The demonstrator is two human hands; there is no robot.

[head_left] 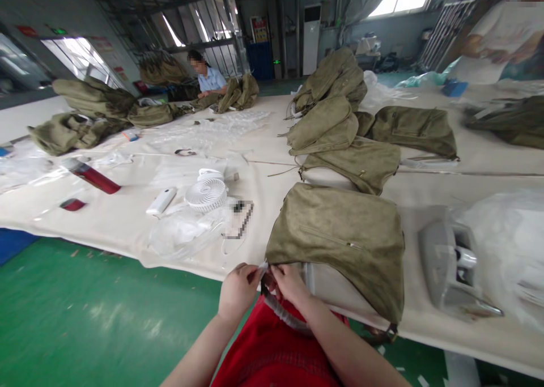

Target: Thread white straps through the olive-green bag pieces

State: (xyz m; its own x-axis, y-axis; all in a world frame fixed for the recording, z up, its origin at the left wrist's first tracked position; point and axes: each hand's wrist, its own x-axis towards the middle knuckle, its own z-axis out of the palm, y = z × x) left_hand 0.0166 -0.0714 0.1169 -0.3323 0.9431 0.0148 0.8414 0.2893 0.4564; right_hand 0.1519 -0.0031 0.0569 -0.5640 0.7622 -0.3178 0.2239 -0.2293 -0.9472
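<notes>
An olive-green bag (pixel 340 222) lies flat on the table in front of me, with a zipper across its face. At its near left corner, a strap (pixel 285 315) wrapped in clear plastic hangs over the table edge against my red clothing. My left hand (pixel 239 292) is closed, its fingertips pinching a bit of whitish plastic wrap (pixel 264 267) at the strap's end. Right beside it, my right hand (pixel 292 286) is closed around the top of the strap, the fingers partly hiding it. White lining or padding (pixel 335 282) shows below the bag's curved edge.
More olive bags (pixel 325 125) are piled beyond. On the left are a white fan (pixel 207 194), plastic bags (pixel 182 228), a white device (pixel 162 201) and a red flask (pixel 96 177). A grey tape dispenser (pixel 446 268) stands right. Two other people (pixel 210 81) are across the table.
</notes>
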